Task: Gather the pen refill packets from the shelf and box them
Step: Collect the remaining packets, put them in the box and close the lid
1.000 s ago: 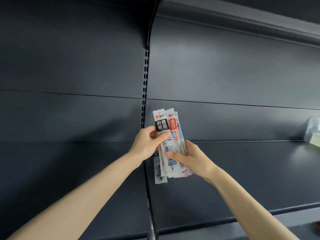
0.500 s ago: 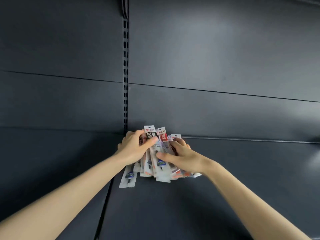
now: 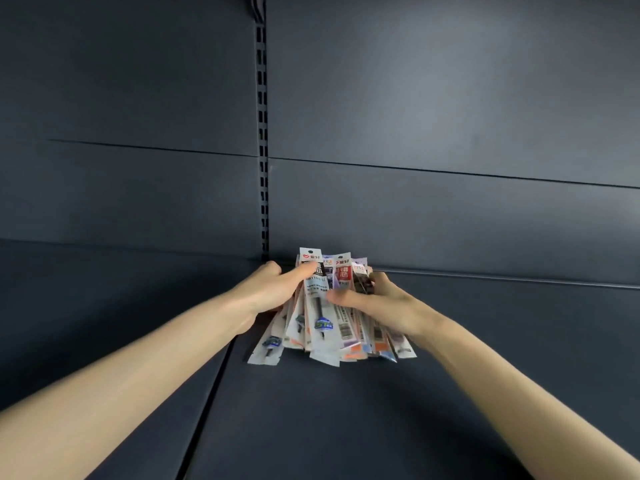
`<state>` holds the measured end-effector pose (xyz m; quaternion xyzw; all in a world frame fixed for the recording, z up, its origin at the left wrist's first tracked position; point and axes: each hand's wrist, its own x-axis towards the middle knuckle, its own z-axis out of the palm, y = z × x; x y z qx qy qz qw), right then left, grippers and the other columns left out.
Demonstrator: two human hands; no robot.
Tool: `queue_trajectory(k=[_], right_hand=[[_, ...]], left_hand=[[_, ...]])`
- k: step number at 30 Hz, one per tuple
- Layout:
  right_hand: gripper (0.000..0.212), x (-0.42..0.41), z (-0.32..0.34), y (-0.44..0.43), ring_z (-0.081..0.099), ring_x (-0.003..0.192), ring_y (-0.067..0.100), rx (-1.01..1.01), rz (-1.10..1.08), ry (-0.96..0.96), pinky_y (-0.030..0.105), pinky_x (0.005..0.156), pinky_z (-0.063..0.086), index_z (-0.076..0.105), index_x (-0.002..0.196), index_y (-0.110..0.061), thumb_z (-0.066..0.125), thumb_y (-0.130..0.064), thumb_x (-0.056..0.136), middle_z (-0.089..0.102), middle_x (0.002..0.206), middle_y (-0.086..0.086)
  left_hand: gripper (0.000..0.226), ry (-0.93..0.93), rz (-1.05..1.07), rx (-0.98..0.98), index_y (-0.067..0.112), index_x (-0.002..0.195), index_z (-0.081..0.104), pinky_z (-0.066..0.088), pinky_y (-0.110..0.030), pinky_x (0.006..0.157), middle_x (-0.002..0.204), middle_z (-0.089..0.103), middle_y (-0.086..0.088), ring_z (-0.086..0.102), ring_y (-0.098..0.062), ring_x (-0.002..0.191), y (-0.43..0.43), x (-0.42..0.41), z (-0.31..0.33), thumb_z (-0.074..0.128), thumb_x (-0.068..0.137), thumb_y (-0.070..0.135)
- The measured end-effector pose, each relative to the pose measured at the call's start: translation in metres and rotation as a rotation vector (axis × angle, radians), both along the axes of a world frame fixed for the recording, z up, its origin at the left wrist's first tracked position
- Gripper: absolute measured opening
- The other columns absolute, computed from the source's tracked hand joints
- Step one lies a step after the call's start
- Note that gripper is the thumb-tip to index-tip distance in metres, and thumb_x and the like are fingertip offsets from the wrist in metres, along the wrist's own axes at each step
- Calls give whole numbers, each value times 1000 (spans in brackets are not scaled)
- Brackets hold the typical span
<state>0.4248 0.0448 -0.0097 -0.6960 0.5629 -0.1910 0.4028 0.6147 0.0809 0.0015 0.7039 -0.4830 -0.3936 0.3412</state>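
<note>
Two hands, one left hand (image 3: 273,292) and one right hand (image 3: 377,303), hold a single fanned bundle of pen refill packets (image 3: 322,317), too overlapped to count exactly, at the foot of one slotted upright (image 3: 262,133); two shelf boards (image 3: 346,427) meet below it

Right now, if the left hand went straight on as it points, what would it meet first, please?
Likely the back panel beside the slotted upright, though depth is unclear; the left hand grips the pen refill packets.
</note>
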Motion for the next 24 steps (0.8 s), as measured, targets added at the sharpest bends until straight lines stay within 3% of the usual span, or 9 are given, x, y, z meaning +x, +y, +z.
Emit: queue_trajectory(k=[4,6,8,11,14,17,23,24], right_hand=[[120,6,3,7,51,122,19,38,50,-67,42,102,44,40,124,-27,76,-82,24,55,127,-5],[100,9,4,13,53,120,16,48,80,-124,40,102,45,40,114,-31,83,-71,33,56,124,-7],[78,12,4,18,56,114,10,59,111,-218,33,98,48,37,111,-32,88,-48,53,56,119,-11],[73,15,5,23,62,103,3,98,149,-363,25,88,52,35,123,-25,84,-20,69,59,111,-15],[79,20,1,23,67,100,6,113,169,-433,30,88,55,36,129,-20,85,-12,67,63,113,-11],[77,24,-3,23,70,99,12,100,178,-477,37,88,56,42,123,-19,87,-10,62,68,112,-3],[87,25,-12,19,65,108,23,12,98,-469,44,90,54,49,108,-34,96,-38,35,61,121,4],[87,22,-13,18,66,107,23,20,105,-488,44,91,54,49,110,-32,96,-34,37,63,119,3]], left_hand=[[99,110,-14,13,12,134,45,38,-41,107,139,49,-2,46,-21,126,-9,-3,3,64,60,75],[68,163,-69,-10,18,120,59,43,-34,99,126,62,2,56,-15,115,-13,-6,5,67,70,63],[31,214,-116,-39,23,102,70,51,-29,86,105,73,3,67,-11,97,-14,-9,7,66,82,46],[14,278,-117,-79,22,91,73,54,-23,67,90,77,2,72,-8,80,-11,-8,8,71,82,32],[21,352,-106,-83,16,96,74,58,-36,78,91,77,-6,73,-20,85,-7,-6,8,76,77,24],[21,379,-76,-84,11,95,74,58,-41,80,90,76,-10,74,-25,83,-6,-9,9,78,75,17],[22,391,-143,-51,10,97,74,57,-42,85,94,76,-11,73,-26,89,-7,-17,15,77,75,9],[22,422,-145,-35,10,97,74,57,-43,83,94,76,-13,73,-27,88,-7,-19,15,77,75,8]])
